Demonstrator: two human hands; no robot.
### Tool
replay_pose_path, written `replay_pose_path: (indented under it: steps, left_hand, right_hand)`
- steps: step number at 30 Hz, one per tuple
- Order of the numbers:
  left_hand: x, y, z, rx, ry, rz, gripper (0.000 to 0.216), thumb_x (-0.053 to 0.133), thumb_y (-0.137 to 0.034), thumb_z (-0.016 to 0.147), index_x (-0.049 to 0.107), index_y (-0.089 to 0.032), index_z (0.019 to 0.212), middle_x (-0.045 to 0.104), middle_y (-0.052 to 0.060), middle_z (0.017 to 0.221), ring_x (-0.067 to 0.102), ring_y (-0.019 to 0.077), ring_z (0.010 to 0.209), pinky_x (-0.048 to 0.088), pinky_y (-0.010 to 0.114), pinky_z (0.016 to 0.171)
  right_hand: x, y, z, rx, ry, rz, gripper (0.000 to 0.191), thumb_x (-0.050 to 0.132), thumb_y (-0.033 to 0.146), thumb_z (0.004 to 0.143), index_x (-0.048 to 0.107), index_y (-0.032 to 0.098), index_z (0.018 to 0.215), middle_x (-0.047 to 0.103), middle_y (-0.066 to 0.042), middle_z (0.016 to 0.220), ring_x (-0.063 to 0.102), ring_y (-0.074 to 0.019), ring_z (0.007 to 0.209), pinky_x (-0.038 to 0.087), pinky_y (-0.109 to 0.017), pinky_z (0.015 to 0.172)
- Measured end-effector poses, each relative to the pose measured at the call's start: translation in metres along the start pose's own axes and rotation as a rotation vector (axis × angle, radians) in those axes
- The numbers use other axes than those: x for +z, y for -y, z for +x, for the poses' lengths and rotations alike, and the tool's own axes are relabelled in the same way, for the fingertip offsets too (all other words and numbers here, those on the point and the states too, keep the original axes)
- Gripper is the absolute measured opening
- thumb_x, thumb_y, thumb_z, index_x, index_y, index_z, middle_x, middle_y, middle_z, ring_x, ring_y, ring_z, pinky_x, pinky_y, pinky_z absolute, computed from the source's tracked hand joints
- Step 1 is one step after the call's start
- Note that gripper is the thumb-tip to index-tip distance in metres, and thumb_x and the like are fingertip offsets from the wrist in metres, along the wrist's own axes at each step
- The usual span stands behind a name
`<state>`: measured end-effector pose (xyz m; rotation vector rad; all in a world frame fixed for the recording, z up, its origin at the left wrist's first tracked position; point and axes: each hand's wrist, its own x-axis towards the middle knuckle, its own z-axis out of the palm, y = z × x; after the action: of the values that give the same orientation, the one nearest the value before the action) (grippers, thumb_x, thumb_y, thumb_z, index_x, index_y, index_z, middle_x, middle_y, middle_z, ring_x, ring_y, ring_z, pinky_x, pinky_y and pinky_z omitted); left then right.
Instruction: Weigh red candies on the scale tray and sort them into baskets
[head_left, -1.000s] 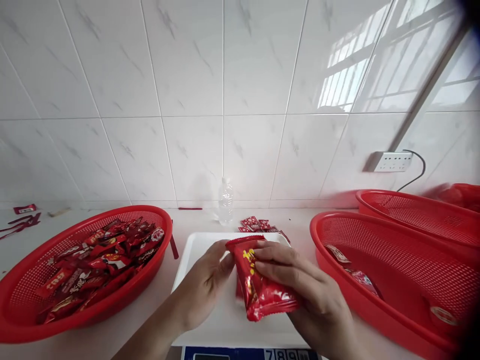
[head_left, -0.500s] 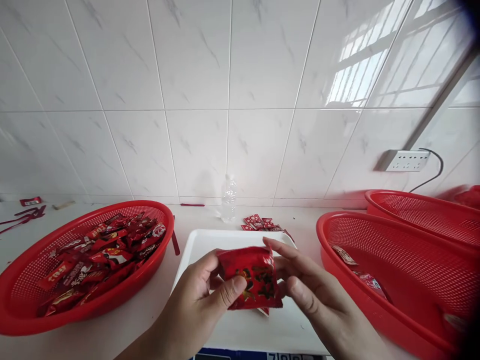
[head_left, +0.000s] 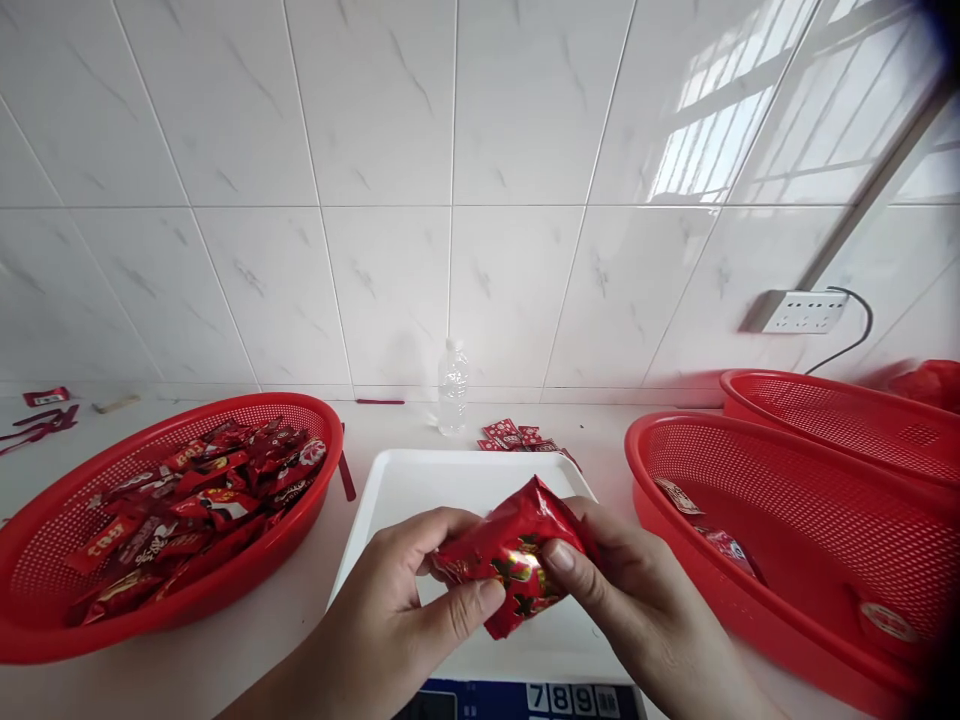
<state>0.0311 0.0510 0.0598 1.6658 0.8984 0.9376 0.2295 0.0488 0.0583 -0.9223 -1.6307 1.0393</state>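
A shiny red packet [head_left: 517, 560] with gold and dark print is held tilted, one corner up, above a white tray [head_left: 409, 470]. My left hand [head_left: 431, 585] pinches its left end, with the thumb across the front. On the right side, my right hand [head_left: 619, 570] grips it, thumb on the printed face and fingers behind. What is inside the packet is hidden. Under the tray shows the blue panel of a scale with number keys [head_left: 561, 698].
To the left, a red basket [head_left: 319, 520] holds many red wrapped packets. Another red basket [head_left: 652, 440] at right has a few pieces, with a further basket [head_left: 787, 385] behind it. A clear bottle [head_left: 453, 390] and small red sachets [head_left: 517, 435] lie beyond the tray.
The packet has turned from nearly level to tilted. My right hand has closed from a loose touch to a firm grip on its right side. The view has shifted slightly.
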Motion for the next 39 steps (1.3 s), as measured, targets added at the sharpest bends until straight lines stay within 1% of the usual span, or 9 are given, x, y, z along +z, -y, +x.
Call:
replay_pose_path:
  steps: [6,11,15,18,21,26,31,36,39]
  left_hand:
    - [-0.013,0.003,-0.003,-0.027,-0.095,0.098,0.029,0.056,-0.045,0.095,0.052,-0.032,0.120,0.070,0.002,0.109,0.066,0.0199,0.103,0.054,0.025,0.077]
    - [-0.032,0.007,-0.001,-0.125,0.095,0.511,0.020,0.050,-0.041,0.097,0.060,-0.030,0.111,0.071,0.001,0.105,0.067,0.0226,0.096,0.051,0.032,0.079]
    - [-0.034,0.013,0.003,-0.014,0.134,0.838,0.027,0.059,-0.030,0.092,0.065,-0.029,0.118,0.063,0.007,0.126,0.058,0.0304,0.118,0.045,0.045,0.098]
    - [-0.032,0.010,0.002,0.047,0.303,0.805,0.026,0.068,-0.031,0.087,0.070,-0.032,0.113,0.063,0.006,0.126,0.057,0.0296,0.119,0.045,0.042,0.099]
    - [-0.029,0.006,0.002,0.060,0.402,0.792,0.024,0.067,-0.025,0.088,0.073,-0.033,0.110,0.065,0.005,0.121,0.062,0.0272,0.111,0.049,0.037,0.093]
    - [-0.010,0.020,0.013,0.078,0.216,1.051,0.021,0.056,-0.026,0.096,0.070,-0.023,0.111,0.067,0.010,0.112,0.062,0.0309,0.105,0.051,0.046,0.088]
    - [0.001,0.026,0.017,0.023,0.123,1.160,0.032,0.056,-0.039,0.096,0.067,-0.016,0.116,0.068,0.014,0.111,0.063,0.0335,0.102,0.053,0.048,0.085]
    - [-0.042,0.000,0.001,-0.026,0.145,1.098,0.038,0.061,-0.045,0.093,0.062,-0.027,0.126,0.061,0.006,0.135,0.055,0.0243,0.124,0.045,0.033,0.101]
    - [-0.092,-0.010,-0.011,-0.183,0.021,1.123,0.021,0.052,-0.035,0.098,0.065,-0.028,0.112,0.068,0.000,0.118,0.063,0.0182,0.106,0.047,0.027,0.089]
  right_hand:
    - [-0.006,-0.007,0.001,0.003,0.072,-0.348,0.032,0.051,0.050,0.098,0.067,0.022,0.098,0.072,-0.003,0.082,0.066,-0.0179,0.071,0.053,-0.027,0.060]
    - [-0.013,-0.021,0.006,-0.123,-0.017,-0.704,0.018,0.048,0.032,0.099,0.062,0.025,0.109,0.073,-0.006,0.103,0.071,-0.0231,0.088,0.057,-0.036,0.071]
    - [-0.010,-0.027,0.008,-0.210,0.230,-0.903,0.024,0.053,0.009,0.091,0.067,0.023,0.105,0.071,-0.008,0.114,0.069,-0.0250,0.100,0.059,-0.040,0.080]
    - [-0.007,-0.029,0.008,-0.186,0.407,-0.987,0.031,0.062,0.006,0.086,0.067,0.023,0.111,0.071,-0.008,0.118,0.068,-0.0272,0.105,0.058,-0.042,0.086]
    - [-0.007,-0.032,0.010,-0.112,0.419,-1.071,0.031,0.063,0.008,0.087,0.067,0.023,0.114,0.071,-0.008,0.117,0.069,-0.0272,0.101,0.058,-0.041,0.082]
    - [-0.010,-0.033,0.012,-0.026,0.355,-1.175,0.016,0.057,0.009,0.090,0.069,0.021,0.092,0.072,-0.007,0.095,0.071,-0.0268,0.084,0.053,-0.037,0.066]
    - [-0.021,-0.048,0.006,0.015,0.379,-1.222,0.012,0.055,0.021,0.093,0.067,0.023,0.091,0.068,-0.005,0.088,0.071,-0.0254,0.071,0.048,-0.034,0.056]
    - [-0.030,-0.073,0.008,-0.132,0.340,-1.140,0.021,0.048,0.029,0.092,0.068,0.026,0.099,0.071,-0.007,0.093,0.072,-0.0256,0.073,0.052,-0.034,0.054]
    - [-0.030,-0.082,0.008,-0.202,0.278,-1.116,0.029,0.045,0.034,0.093,0.069,0.027,0.109,0.072,-0.010,0.108,0.074,-0.0286,0.085,0.059,-0.037,0.062]
